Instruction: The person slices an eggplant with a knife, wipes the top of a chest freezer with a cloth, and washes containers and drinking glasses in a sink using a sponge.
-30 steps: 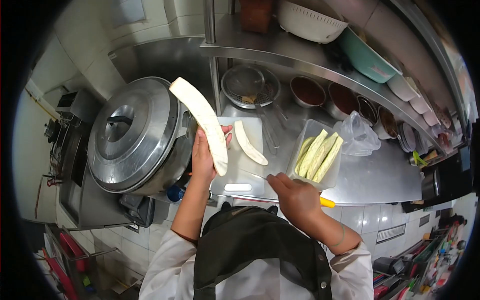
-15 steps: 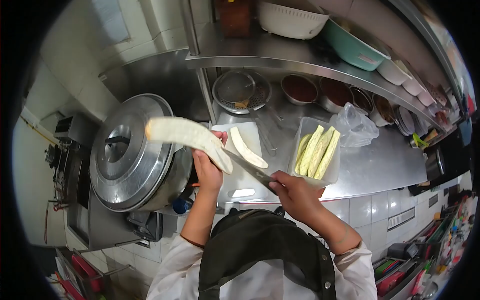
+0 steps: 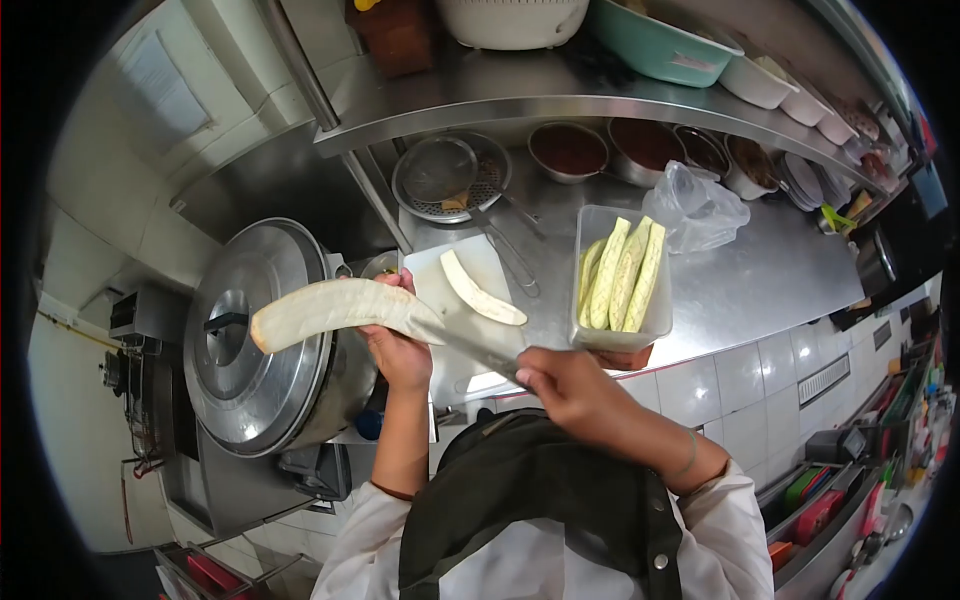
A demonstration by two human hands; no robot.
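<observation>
My left hand (image 3: 403, 355) is wrapped round a long, curved, pale piece of peeled eggplant (image 3: 320, 308), holding it from below above the counter. The far end sticks out to the left, in front of the big pot. In my right hand (image 3: 575, 390) is the handle of a knife (image 3: 470, 350), slightly blurred. The blade lies against the eggplant's right end; how deep it reaches I cannot tell. Under the knife, a white cutting board (image 3: 430, 285) carries a thinner pale slice (image 3: 478, 292). To the right, several peeled yellow-green eggplants (image 3: 622, 275) lean in a clear plastic container (image 3: 655, 325).
A large lidded metal pot (image 3: 265, 375) stands left. Behind the board lie round strainers (image 3: 447, 175). Bowls of dark red contents (image 3: 568, 150) and a plastic bag (image 3: 695, 210) sit farther back. A steel shelf (image 3: 480, 110) with basins crosses above the counter (image 3: 740, 290).
The view has tilted and shifted. The eggplant's left end has dropped, so the piece lies flatter across my left hand. My right hand and the knife have shifted slightly left in view.
</observation>
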